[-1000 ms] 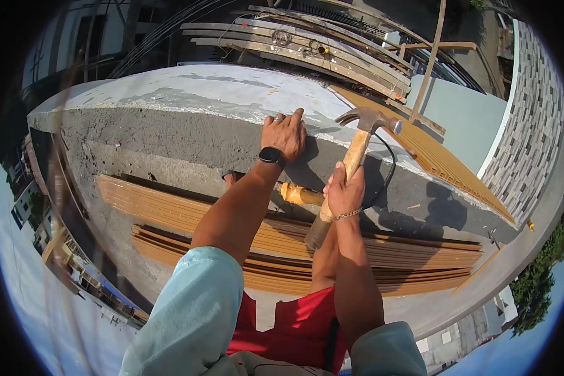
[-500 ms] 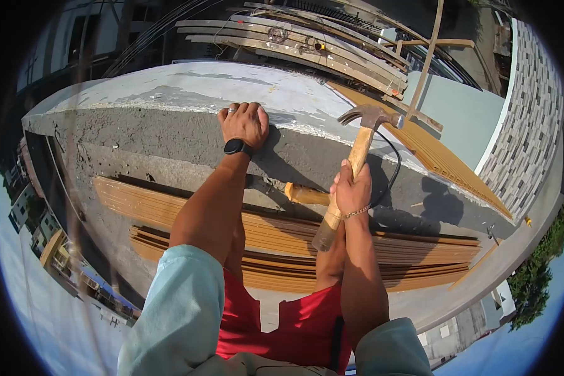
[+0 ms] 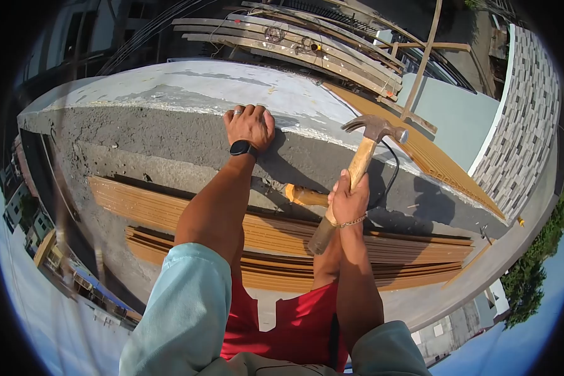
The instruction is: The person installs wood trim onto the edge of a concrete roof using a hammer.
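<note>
The left hand (image 3: 249,127) lies flat and open on the top edge of the concrete wall (image 3: 169,88), holding nothing and seemingly bracing the body. The right hand (image 3: 348,199) is closed round the wooden shaft of the hammer (image 3: 360,164), whose head is raised toward one o'clock, with nothing under it. This looks like a poised hold rather than a blow. Any swing would call for a clear path past the black cable (image 3: 391,175) at three o'clock and the wooden-handled tool (image 3: 304,196) at nine o'clock of the fist. Against a second ago, the left hand sits further toward nine o'clock along the wall. The hammer has barely shifted.
</note>
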A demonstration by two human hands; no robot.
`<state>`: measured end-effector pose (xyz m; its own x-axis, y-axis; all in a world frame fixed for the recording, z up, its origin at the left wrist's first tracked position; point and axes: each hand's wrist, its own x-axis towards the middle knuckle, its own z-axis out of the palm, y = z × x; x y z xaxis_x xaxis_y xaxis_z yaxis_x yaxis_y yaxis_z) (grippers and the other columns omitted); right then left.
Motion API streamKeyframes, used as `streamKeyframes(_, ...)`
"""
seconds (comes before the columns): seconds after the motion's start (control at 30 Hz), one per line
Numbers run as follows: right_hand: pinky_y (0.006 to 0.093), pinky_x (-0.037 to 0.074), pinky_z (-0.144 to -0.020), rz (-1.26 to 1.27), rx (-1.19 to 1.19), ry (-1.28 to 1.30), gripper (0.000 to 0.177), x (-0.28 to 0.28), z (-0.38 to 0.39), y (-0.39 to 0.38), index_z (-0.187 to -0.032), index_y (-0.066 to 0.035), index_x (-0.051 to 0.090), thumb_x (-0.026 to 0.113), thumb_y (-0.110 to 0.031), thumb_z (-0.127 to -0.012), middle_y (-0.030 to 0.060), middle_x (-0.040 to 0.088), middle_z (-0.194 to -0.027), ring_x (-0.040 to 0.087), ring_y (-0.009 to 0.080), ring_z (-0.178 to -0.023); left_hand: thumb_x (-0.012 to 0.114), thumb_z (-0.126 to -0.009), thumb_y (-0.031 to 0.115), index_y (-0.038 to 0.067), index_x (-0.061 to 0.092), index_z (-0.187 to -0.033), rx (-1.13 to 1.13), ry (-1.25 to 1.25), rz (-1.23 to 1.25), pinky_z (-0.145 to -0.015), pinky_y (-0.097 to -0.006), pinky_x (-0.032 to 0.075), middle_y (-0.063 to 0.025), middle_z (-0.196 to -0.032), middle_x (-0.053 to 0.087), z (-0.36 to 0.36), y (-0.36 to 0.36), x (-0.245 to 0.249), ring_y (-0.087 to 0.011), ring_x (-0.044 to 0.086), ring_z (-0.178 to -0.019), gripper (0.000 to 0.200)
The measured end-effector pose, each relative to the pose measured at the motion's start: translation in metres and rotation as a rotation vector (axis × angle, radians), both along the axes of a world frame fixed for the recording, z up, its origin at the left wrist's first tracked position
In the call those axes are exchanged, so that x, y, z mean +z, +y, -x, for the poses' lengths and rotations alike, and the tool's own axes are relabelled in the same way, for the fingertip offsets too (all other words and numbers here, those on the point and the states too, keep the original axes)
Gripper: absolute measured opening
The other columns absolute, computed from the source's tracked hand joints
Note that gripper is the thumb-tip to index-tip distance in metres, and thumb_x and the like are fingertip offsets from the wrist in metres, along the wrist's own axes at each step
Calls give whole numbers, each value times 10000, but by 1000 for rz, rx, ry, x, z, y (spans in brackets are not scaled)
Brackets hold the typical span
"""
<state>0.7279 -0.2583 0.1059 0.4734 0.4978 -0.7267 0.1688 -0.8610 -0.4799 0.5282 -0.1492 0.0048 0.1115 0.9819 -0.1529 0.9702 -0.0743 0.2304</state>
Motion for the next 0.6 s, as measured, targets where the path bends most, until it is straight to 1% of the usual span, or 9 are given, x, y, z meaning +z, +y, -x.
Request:
streamKeyframes(0.1, 379, 452, -485, -259, 71, -217, 274, -17, 3, -22, -849, 18, 444, 601, -203, -892, 151, 546, -618, 592, 286, -515, 489, -846, 261, 118, 663, -876, -19, -8, 32, -926, -446, 328, -76, -889, 655, 0, -3, 5, -294, 578, -945, 227)
streamKeyframes(0.17, 385, 452, -506, 94, -10, 101, 262, -3, -3, 5, -868, 24, 443, 594, -189, -893, 157, 536, -626, 591, 300, -539, 487, -849, 262, 118, 666, -882, -15, 33, 64, -927, -448, 329, -74, -899, 657, -1, -3, 2, -297, 574, -956, 232)
streamKeyframes(0.23, 399, 456, -526, 69, -122, 196, 257, 0, 4, 9, -876, 28, 443, 598, -177, -887, 165, 538, -635, 588, 315, -551, 485, -850, 263, 115, 663, -874, -4, 12, 17, -924, -448, 330, -72, -895, 656, -2, 3, 2, -294, 574, -957, 233)
streamKeyframes(0.33, 329, 433, -420, -373, 292, -419, 229, -5, 16, -12, -853, 14, 446, 577, -165, -908, 97, 525, -579, 528, 182, -428, 487, -850, 260, 112, 660, -861, -11, 3, 32, -920, -449, 332, -71, -889, 654, 1, -7, 7, -291, 573, -955, 228)
streamKeyframes(0.37, 329, 433, -420, -377, 288, -432, 229, -3, 8, -7, -853, 14, 446, 577, -165, -908, 97, 525, -579, 528, 182, -428, 490, -848, 257, 113, 659, -855, -10, 12, 46, -919, -450, 333, -70, -886, 654, -2, -3, 6, -290, 574, -952, 222)
streamKeyframes(0.43, 398, 455, -516, 88, -83, 189, 233, 14, 1, 22, -883, 25, 434, 565, -167, -906, 164, 544, -639, 588, 304, -552, 491, -848, 255, 114, 661, -859, -7, 15, 48, -918, -452, 334, -69, -885, 653, -1, 2, 2, -291, 573, -947, 222)
streamKeyframes(0.5, 406, 455, -522, 23, -116, 168, 243, 7, 7, 12, -890, 26, 431, 568, -174, -904, 176, 551, -656, 594, 316, -564, 486, -852, 261, 112, 660, -855, -4, -20, 32, -925, -449, 328, -70, -882, 653, -1, -3, 5, -290, 573, -940, 229)
streamKeyframes(0.57, 319, 430, -414, -239, 116, -191, 217, -24, 8, -21, -891, 6, 435, 560, -170, -917, 98, 541, -613, 547, 174, -445, 484, -853, 264, 112, 658, -864, -33, 10, 28, -931, -447, 323, -70, -876, 651, 1, -5, 6, -287, 574, -939, 231)
streamKeyframes(0.6, 316, 433, -412, -112, 314, -245, 218, -30, 4, -24, -888, 1, 431, 562, -171, -918, 84, 532, -606, 535, 164, -435, 485, -853, 261, 113, 657, -871, -22, 6, 53, -933, -449, 322, -72, -882, 651, 1, -5, 5, -290, 573, -942, 227)
